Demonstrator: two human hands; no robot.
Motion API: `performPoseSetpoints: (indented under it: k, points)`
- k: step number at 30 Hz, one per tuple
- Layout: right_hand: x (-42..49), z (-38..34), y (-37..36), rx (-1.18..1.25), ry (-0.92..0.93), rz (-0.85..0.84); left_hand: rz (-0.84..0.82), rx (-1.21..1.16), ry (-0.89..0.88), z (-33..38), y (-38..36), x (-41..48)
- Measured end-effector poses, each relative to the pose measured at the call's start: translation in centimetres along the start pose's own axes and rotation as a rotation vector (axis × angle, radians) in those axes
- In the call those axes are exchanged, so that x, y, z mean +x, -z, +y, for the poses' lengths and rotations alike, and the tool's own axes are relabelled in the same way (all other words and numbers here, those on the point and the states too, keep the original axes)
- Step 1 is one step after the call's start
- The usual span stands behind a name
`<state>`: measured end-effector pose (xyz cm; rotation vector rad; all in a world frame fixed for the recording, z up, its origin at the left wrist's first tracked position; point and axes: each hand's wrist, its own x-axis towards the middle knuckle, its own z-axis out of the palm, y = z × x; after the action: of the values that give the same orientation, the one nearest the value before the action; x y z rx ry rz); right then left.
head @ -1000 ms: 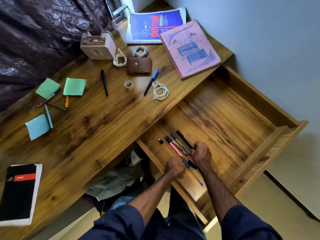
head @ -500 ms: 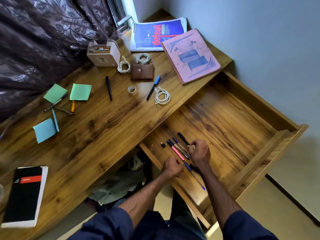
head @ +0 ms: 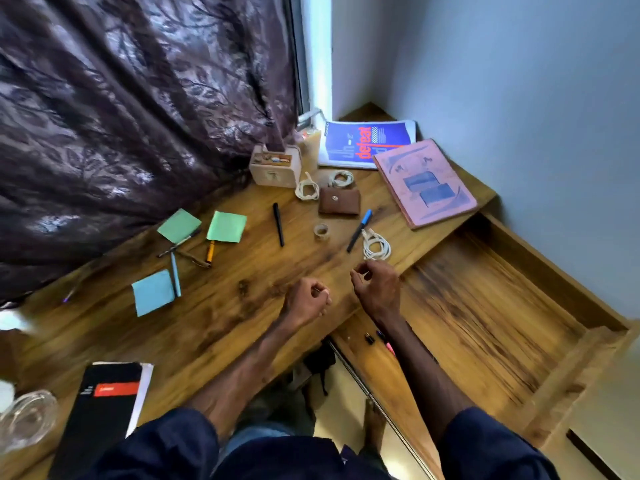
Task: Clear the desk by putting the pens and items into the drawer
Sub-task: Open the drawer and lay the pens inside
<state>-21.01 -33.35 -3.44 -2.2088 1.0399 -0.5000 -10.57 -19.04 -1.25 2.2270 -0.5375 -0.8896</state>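
Observation:
My left hand [head: 306, 299] hovers over the desk's front edge as a loose fist with nothing in it. My right hand [head: 377, 287] is beside it, fingers curled and empty, just below a coiled white cable [head: 375, 245]. A blue-capped pen [head: 359, 230], a black pen [head: 278, 223], a tape roll [head: 321, 231] and a brown wallet [head: 339, 201] lie on the desk beyond my hands. Several pens [head: 192, 247] lie at the left among sticky notes [head: 227, 226]. The open drawer [head: 485, 306] holds pens [head: 375, 337], mostly hidden by my right forearm.
A pink book [head: 426, 181] and a blue magazine [head: 363, 142] lie at the far right corner by the wall. A small beige box [head: 275, 166] and two more coiled cables [head: 306, 188] sit near the curtain. A black notebook [head: 104, 403] and a glass object [head: 24, 420] are at the near left.
Both hands left the pens in the drawer and rose over the desk top. The camera tilted up and left, so the drawer pens are now mostly hidden.

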Motion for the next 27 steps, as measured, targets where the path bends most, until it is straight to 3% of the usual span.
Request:
performPoseSetpoints:
  k: [4,10,15,20,27]
  points:
    - [2.9,-2.4,-3.9,-0.049,-0.070,-0.079,0.099,0.053,0.034,-2.8,5.3,3.9]
    - [8.5,-3.5,-6.8,-0.167,-0.179,-0.052,0.114,0.123,0.135,-5.7,9.0,7.1]
    - [11.1,-3.7,-8.5,-0.320,-0.257,-0.132,0.156,0.200,0.095,-5.4,10.7,8.9]
    - [9.3,-4.3,-7.4,-0.169,-0.281,-0.046,0.231,0.255,0.080,-3.0,10.7,12.5]
    - [2.2,-3.9,-7.9,-0.019,-0.513,-0.243,0.139,0.337,0.136,-2.6,9.8,16.5]
